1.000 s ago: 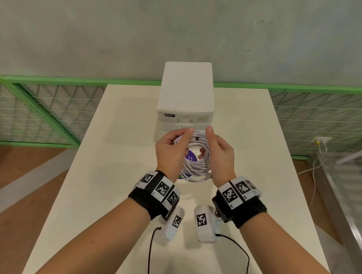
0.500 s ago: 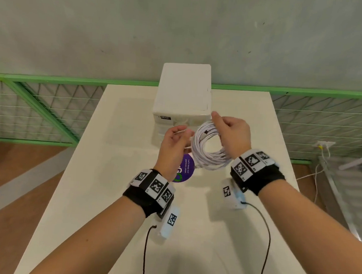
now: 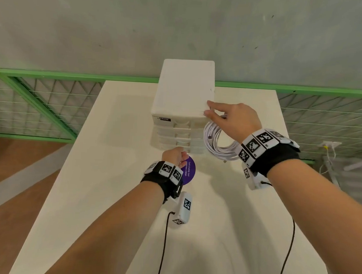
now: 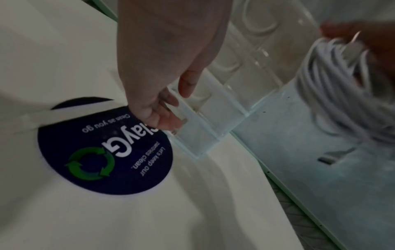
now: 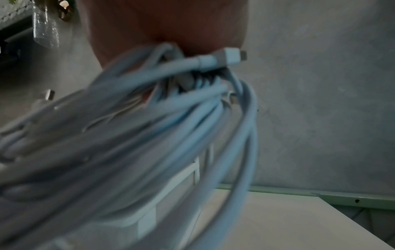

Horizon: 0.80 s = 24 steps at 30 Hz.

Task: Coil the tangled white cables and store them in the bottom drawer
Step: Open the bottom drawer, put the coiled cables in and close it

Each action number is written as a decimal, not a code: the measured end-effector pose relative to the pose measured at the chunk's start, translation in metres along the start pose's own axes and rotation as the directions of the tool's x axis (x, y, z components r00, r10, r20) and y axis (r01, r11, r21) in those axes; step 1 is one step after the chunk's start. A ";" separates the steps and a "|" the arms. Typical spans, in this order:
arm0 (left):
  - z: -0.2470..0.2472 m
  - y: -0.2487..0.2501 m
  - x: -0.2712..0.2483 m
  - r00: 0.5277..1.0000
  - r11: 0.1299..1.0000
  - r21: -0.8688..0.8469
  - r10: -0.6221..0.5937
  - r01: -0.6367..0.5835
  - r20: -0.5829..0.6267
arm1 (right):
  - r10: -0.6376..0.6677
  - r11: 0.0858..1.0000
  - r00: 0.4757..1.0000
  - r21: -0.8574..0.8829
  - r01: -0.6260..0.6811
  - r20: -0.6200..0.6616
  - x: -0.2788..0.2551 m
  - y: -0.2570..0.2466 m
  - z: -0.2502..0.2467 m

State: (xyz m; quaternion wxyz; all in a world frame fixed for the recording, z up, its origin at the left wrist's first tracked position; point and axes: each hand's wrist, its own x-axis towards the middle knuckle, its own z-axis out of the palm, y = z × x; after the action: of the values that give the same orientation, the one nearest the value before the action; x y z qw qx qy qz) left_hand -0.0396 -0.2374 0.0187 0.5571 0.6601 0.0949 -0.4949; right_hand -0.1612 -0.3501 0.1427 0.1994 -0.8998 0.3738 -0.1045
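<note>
A white drawer unit [image 3: 183,94] stands at the back middle of the table. My right hand [image 3: 219,116] holds the coiled white cables [image 3: 215,144] hanging beside the unit's right front, and its fingertips touch the unit's top front corner. In the right wrist view the coil [image 5: 149,135] fills the frame under the palm, with one connector [image 5: 232,55] sticking out. My left hand [image 3: 182,156] is low at the bottom drawer. In the left wrist view my left hand [image 4: 177,111] pinches the bottom drawer's clear handle [image 4: 192,135]. I cannot tell whether the drawer has slid out.
A round purple sticker [image 3: 189,169] lies on the cream table [image 3: 110,175] just in front of the unit. Green railing with wire mesh [image 3: 40,107] runs behind the table, and a grey wall behind that. Black leads trail from both wrist cameras.
My left hand let go of the coil and dropped to the bottom drawer handle. My right hand carried the coil up and right to the unit's front right corner.
</note>
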 end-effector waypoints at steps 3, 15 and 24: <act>0.001 -0.007 0.016 0.998 1.000 -0.013 -0.018 0.017 -0.061 | 0.008 1.000 1.000 -0.022 -0.009 -0.007 0.005 -0.002 0.002; 0.003 -0.025 0.035 0.998 0.999 -0.042 0.018 -0.021 -0.066 | 0.066 0.998 0.998 -0.016 -0.066 -0.022 0.001 -0.003 0.011; -0.020 -0.047 0.015 0.996 0.994 0.086 -0.078 0.074 0.043 | 0.122 0.992 0.992 -0.019 -0.123 -0.027 -0.003 -0.006 0.019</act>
State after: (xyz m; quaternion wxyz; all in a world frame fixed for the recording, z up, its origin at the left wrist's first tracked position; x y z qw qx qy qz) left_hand -0.0532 -0.2097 -0.0249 0.5114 0.6673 0.0861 -0.5345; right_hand -0.1529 -0.3384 0.1280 0.1916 -0.8757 0.4319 -0.0998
